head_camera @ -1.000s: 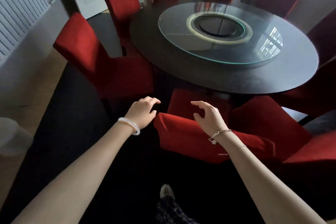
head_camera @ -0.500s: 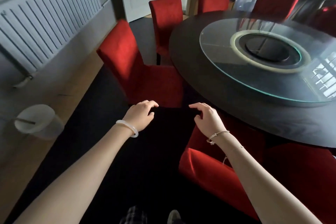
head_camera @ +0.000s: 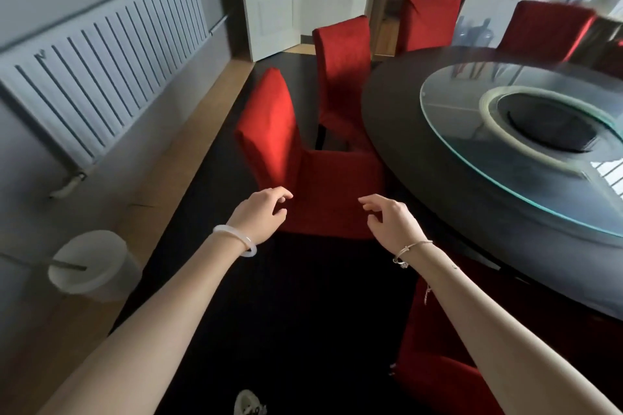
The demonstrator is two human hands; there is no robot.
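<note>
Both arms reach forward over a black carpet [head_camera: 296,307]. My left hand [head_camera: 258,216], with a white bangle on its wrist, hovers with loosely curled fingers and holds nothing. My right hand [head_camera: 392,222], wearing a thin bracelet, is likewise loosely curled with nothing in it. Just beyond both hands stands a red-covered chair [head_camera: 286,152], its back on the left and its seat toward the round dark table [head_camera: 438,199]. Neither hand touches the chair.
A glass turntable [head_camera: 505,158] lies on the table. More red chairs stand around it: one behind [head_camera: 340,71], one at my lower right [head_camera: 435,364]. A white bin [head_camera: 91,266] and a wall radiator [head_camera: 101,64] are on the left. An open door [head_camera: 269,0] is at the back.
The view has swung left past the near chair. The chair with its back on the left now lies straight ahead of both hands. The hands keep the same loose pose.
</note>
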